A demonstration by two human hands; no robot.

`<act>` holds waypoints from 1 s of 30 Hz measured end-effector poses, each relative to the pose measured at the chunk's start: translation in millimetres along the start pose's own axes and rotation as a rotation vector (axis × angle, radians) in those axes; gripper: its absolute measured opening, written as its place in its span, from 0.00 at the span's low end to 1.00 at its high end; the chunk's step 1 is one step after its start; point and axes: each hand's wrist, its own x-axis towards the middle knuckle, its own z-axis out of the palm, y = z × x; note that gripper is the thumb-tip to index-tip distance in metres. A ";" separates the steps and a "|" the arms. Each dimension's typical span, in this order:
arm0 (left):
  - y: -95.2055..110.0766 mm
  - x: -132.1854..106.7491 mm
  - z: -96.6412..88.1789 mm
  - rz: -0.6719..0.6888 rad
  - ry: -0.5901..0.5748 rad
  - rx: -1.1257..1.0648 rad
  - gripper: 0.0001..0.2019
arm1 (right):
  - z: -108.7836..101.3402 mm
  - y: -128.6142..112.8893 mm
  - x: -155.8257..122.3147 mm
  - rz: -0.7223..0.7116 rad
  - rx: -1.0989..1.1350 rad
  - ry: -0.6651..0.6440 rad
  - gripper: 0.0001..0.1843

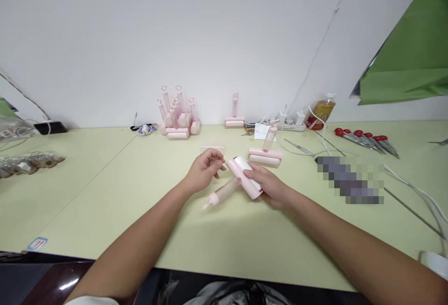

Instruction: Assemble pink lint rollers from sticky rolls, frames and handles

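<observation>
Head view, looking down over a pale green table [105, 193]: right hand [271, 186] wrapped around the head of a pink lint roller [245, 177], fingers closed under it, white roll facing up, clear handle [224, 192] pointing down and left just above the tabletop. Left hand [205, 169] at the roller's upper end, fingertips drawn together in a light pinch, perhaps on a thin clear strip or the edge of the roll; too small to tell for certain. Just behind the hands, a second roller [265, 155] standing on its head with the handle upright. Further back by the wall, a cluster of finished pink rollers [178, 118] and a single one [234, 116] apart from it. Off to the right, a row of red-handled tools [364, 140], a bottle of amber liquid [321, 111], white cables [413, 188] trailing across the table. Likely trouble: handle hanging unsupported, so a slack grip could let the roller tip and drop; a sticky roll could catch on fingers or tear unevenly if pulled askew; a swinging elbow could topple the upright roller close behind. Bottle label too blurred to read; small sticker [37, 243] at the near left edge with red marks, not legible; one patch on the right pixelated.
</observation>
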 end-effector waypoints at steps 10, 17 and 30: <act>-13.8 6.5 5.0 -0.270 -0.180 -0.081 0.17 | 10.0 10.9 0.7 0.059 -0.256 -0.088 0.24; -15.7 16.4 -5.5 -0.388 -0.271 -0.175 0.20 | 5.2 12.0 7.2 0.017 -0.199 -0.043 0.24; -15.3 23.5 -8.8 -0.389 -0.128 -0.017 0.20 | 12.7 9.5 20.9 -0.079 -0.333 0.122 0.22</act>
